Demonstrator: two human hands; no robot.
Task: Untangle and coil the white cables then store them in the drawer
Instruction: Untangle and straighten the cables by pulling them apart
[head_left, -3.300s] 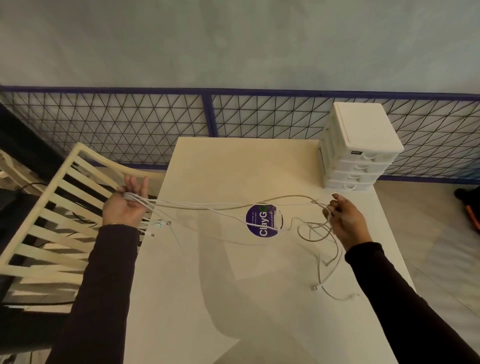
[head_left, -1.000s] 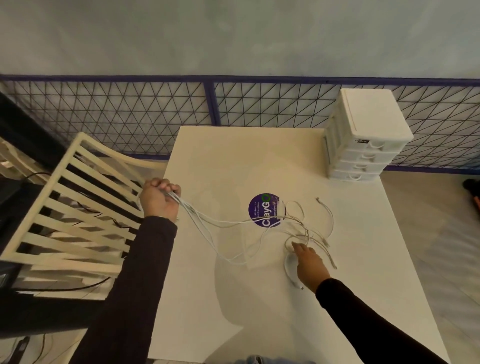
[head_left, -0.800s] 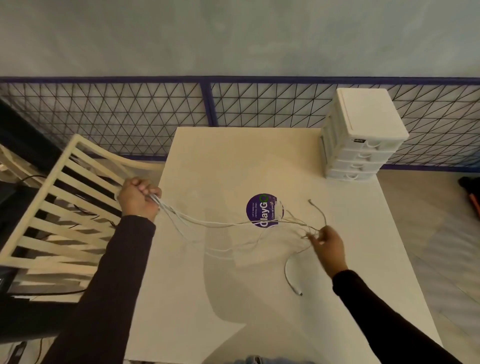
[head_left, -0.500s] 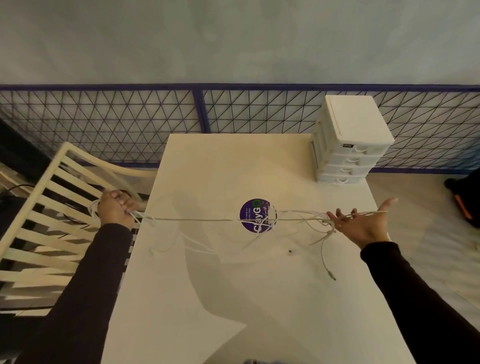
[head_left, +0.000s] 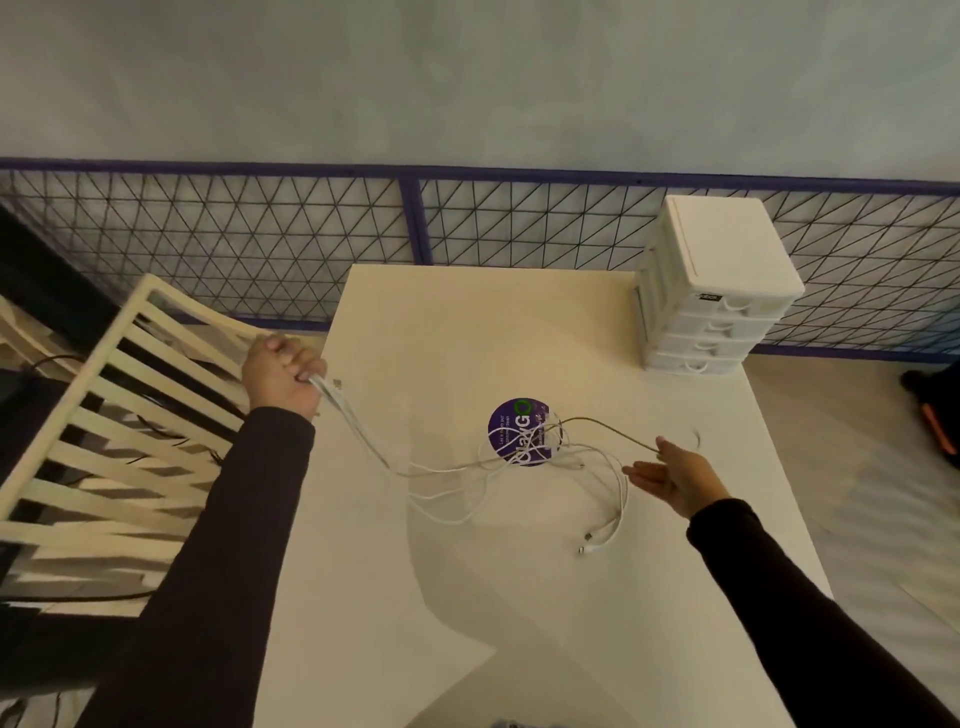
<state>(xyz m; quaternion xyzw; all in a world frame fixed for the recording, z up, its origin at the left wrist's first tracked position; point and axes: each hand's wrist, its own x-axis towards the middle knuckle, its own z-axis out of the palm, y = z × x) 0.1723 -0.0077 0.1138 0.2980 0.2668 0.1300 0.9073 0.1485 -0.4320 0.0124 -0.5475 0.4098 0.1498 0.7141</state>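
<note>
Several thin white cables (head_left: 470, 475) lie in a loose tangle on the cream table (head_left: 519, 597), around a round purple sticker (head_left: 518, 431). My left hand (head_left: 283, 379) grips one bunched end of them at the table's left edge, lifted above the surface. My right hand (head_left: 675, 475) is on the right with its fingers spread and straight; one strand runs from the tangle up over its fingers. Two plug ends (head_left: 587, 543) rest on the table below the tangle. The white drawer unit (head_left: 714, 306) stands at the far right corner with all its drawers closed.
A slatted cream chair (head_left: 104, 431) stands close against the table's left side. A wire mesh fence with a purple frame (head_left: 415, 223) runs behind the table. Dark objects lie on the floor at the right edge.
The taut line of cables has gone slack. My left hand moved right and up toward the table edge, my right hand came inward, and the loops dropped onto the table.
</note>
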